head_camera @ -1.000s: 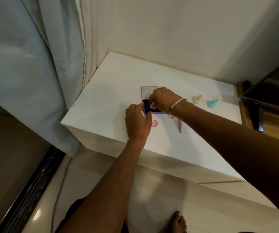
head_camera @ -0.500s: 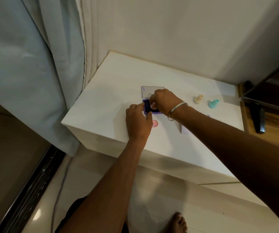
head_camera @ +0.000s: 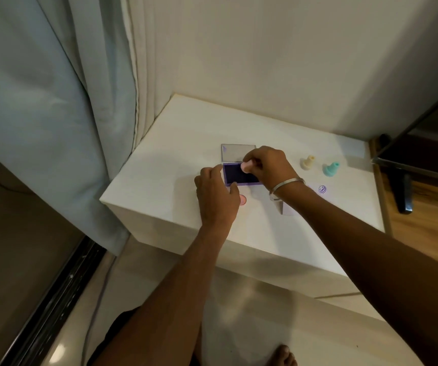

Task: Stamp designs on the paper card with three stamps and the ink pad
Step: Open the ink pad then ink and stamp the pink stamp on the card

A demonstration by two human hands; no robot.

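Pink stamp (head_camera: pixel 246 166) now above ink pad (head_camera: pixel 236 173)

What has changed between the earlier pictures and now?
The right hand shifted slightly to the right, uncovering more of the ink pad and the pink stamp it pinches. Nothing was let go. The left hand still holds the pad's edge; the yellow stamp, teal stamp and lid stayed put.

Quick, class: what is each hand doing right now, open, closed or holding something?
Left hand: grips the ink pad at its near left corner.
Right hand: pinches the pink stamp at the pad.
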